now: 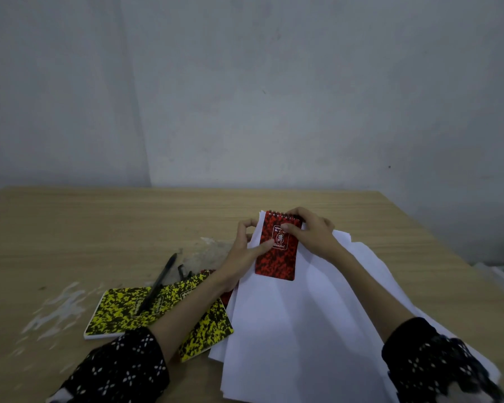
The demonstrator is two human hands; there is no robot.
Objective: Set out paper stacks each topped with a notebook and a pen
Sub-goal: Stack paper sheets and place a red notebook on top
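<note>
The red notebook (278, 246) lies on the far end of the white paper stack (297, 330), between both hands. The left hand (245, 251) pinches the paper's edge, thumb pressed on the cover; the right hand (309, 231) grips the spiral-bound top. Its long axis runs away from the person, spiral end farthest.
</note>
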